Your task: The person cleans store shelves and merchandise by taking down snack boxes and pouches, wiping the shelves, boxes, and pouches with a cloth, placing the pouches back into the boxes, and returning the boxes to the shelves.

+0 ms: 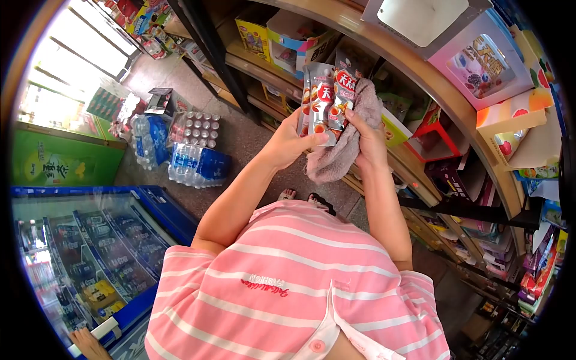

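Observation:
Several silver-and-red snack packets [326,102] with large white characters stand in a bunch before me, in front of the shelves. My left hand [289,143] is closed around their left side, thumb across the lower front. A greyish-pink cloth [336,159] hangs below and to the right of the packets. My right hand [369,141] grips this cloth, and its thumb presses on the right edge of the packets. The fingers behind the cloth and packets are mostly hidden.
Wooden shelves [420,66] with opened snack boxes curve along the right. Shrink-wrapped bottles [198,165] and cans [201,127] stand on the floor at left. Another person's hand [90,345] is at the handle of a blue glass-topped freezer [162,207].

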### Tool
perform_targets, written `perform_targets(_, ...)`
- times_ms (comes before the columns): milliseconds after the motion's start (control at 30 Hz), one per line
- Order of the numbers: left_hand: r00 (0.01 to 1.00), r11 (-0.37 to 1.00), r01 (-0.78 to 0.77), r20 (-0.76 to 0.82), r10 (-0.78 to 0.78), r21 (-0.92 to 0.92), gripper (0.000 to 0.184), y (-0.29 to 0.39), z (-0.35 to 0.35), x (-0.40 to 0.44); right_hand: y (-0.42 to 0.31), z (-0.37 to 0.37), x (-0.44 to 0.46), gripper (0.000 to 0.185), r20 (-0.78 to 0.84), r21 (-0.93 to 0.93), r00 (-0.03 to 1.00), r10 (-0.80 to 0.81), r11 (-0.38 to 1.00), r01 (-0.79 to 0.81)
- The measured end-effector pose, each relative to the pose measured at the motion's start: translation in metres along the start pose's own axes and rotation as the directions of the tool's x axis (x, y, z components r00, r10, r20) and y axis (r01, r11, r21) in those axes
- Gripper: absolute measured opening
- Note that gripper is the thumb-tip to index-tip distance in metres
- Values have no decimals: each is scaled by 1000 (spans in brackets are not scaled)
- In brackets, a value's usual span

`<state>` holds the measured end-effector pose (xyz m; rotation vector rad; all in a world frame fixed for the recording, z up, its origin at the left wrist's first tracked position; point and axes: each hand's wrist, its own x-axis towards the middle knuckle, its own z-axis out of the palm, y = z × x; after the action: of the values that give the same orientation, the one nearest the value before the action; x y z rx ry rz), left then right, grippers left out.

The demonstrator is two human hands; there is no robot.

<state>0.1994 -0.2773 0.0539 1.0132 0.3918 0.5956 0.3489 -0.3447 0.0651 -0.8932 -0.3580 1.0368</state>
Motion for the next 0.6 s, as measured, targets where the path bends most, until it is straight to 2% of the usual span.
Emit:
perform_targets(67,1000,998,-4,-10,4,-59,55,0,0,0,1,-6,4,48,-6,29,998,57,998,-57)
perform_targets(133,999,986,37,-12,-40,-163,55,-1,-1,1,2,-9,6,48,-6,-16,1000,28,999,-28)
perform_targets(200,1000,985,14,-17,-17,-170,48,-3,3,1,0,-5,5,49,-3,-59,1000,3,998,-4)
perform_targets(267,975,942,97,-161,-155,-320,42,-6,2,3,-4,3,1,55,-26,-244,993,-117,964,108)
perform_targets(300,966,941,107,-190,-174,-321,37,-13,-1,5,-3,4,0,55,-26,-245,993,-118,964,108)
perform_targets(367,968,942,107,-182,-171,-317,37,-16,-2,4,0,4,0,55,18,-251,978,-208,946,206)
perform_targets(433,970,943,108,-177,-170,-313,37,-15,-3,2,2,3,1,55,-2,-212,978,-207,956,202)
perform_targets(500,981,983,72,-164,-100,-169,37,-11,-5,2,3,-2,5,55,-27,-155,978,-208,967,201)
perform_targets(533,981,983,72,-164,-100,-170,37,-11,-8,2,3,-9,7,55,-27,-155,978,-208,967,201)
perform_targets(600,943,990,103,-308,-128,-96,26,-2,-14,2,0,-18,11,55,-77,-67,985,-154,987,149)
